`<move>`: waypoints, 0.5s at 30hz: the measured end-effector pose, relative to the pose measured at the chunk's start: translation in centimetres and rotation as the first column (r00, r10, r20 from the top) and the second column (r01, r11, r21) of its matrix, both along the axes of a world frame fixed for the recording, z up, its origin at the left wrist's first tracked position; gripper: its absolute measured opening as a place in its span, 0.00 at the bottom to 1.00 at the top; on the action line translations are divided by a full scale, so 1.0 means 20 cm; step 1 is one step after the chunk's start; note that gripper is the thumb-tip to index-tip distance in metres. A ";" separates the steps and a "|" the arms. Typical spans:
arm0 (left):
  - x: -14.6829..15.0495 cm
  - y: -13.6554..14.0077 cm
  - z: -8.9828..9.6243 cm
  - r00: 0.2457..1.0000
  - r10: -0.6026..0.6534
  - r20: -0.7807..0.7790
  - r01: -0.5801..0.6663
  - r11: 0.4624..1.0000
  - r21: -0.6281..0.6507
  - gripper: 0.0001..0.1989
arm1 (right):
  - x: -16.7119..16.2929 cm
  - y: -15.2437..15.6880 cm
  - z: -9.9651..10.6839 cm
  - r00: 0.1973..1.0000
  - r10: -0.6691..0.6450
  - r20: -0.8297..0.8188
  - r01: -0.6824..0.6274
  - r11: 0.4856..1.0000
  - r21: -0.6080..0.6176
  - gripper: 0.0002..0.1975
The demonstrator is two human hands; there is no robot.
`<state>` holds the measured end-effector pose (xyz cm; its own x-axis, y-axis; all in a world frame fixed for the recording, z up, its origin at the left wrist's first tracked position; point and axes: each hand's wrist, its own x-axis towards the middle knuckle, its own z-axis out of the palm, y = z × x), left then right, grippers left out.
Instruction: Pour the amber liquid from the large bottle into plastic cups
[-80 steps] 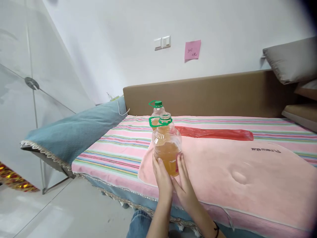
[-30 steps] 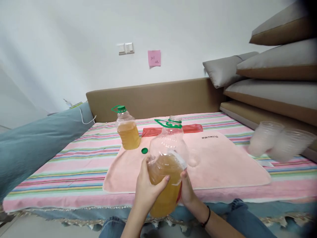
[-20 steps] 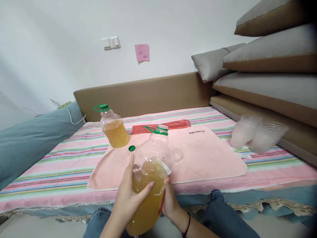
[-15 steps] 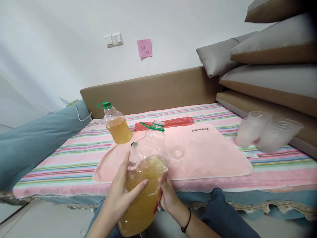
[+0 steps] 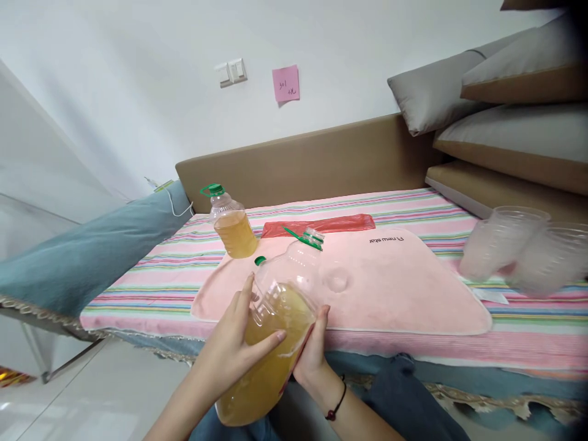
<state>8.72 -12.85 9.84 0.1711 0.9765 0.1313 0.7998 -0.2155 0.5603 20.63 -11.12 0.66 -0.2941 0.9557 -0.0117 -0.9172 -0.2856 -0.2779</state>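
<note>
Firmly two-handed: tilted open bottle (image 5: 275, 331)

Bed (image 5: 413, 205), striped sheet: pink towel (image 5: 390, 288), red bag (image 5: 321, 225), clear cups (image 5: 505, 245).

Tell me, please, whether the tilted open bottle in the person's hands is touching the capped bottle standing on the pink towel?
Apart. The head view shows the open bottle held in both hands, with bare pink towel between it and the capped bottle.
</note>
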 end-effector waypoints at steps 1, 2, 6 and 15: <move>0.00 0.01 0.00 1.000 -0.001 -0.009 0.001 1.000 -0.012 0.50 | -0.01 0.00 -0.01 1.000 -0.005 -0.003 0.005 1.000 -0.009 0.47; 0.01 0.01 -0.01 1.000 0.002 -0.021 -0.003 1.000 -0.023 0.50 | -0.02 0.01 -0.02 1.000 -0.019 0.000 0.019 1.000 -0.022 0.47; 0.02 0.03 0.01 0.997 0.019 -0.069 -0.022 0.999 -0.042 0.51 | -0.06 0.02 -0.07 0.995 -0.097 0.031 0.099 0.992 -0.082 0.46; 0.01 0.08 0.05 0.983 -0.025 -0.180 0.015 0.999 -0.053 0.50 | -0.08 -0.02 -0.05 0.975 -0.145 0.170 0.151 0.988 -0.023 0.36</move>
